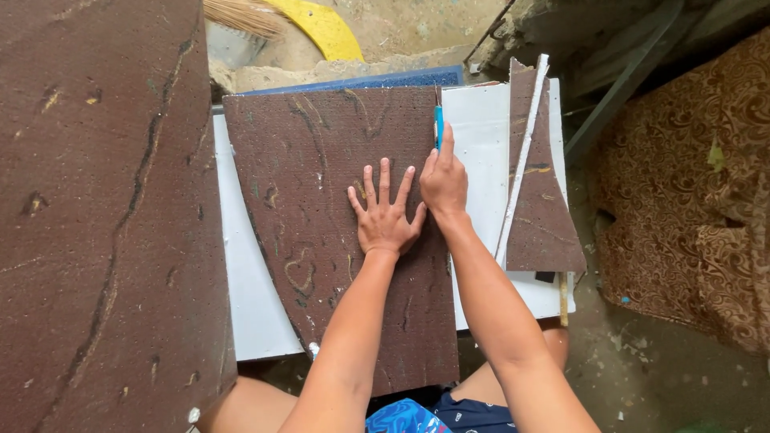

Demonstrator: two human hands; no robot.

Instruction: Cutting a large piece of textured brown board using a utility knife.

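Observation:
A dark brown sheet of coarse foam-like material (321, 200) lies on a white board (249, 297). My left hand (385, 212) is pressed flat on the sheet with its fingers spread. My right hand (443, 180) grips a blue-handled cutter (439, 124), held against the sheet's right edge near the far end. A cut-off brown wedge (541, 208) lies to the right on the board, with a thin white strip (521, 160) across it.
A large stack of the same brown material (104, 216) stands at the left. Patterned brown fabric (698, 192) lies at the right. A broom with a yellow part (321, 28) is at the back. The dirt floor (642, 369) is strewn with scraps.

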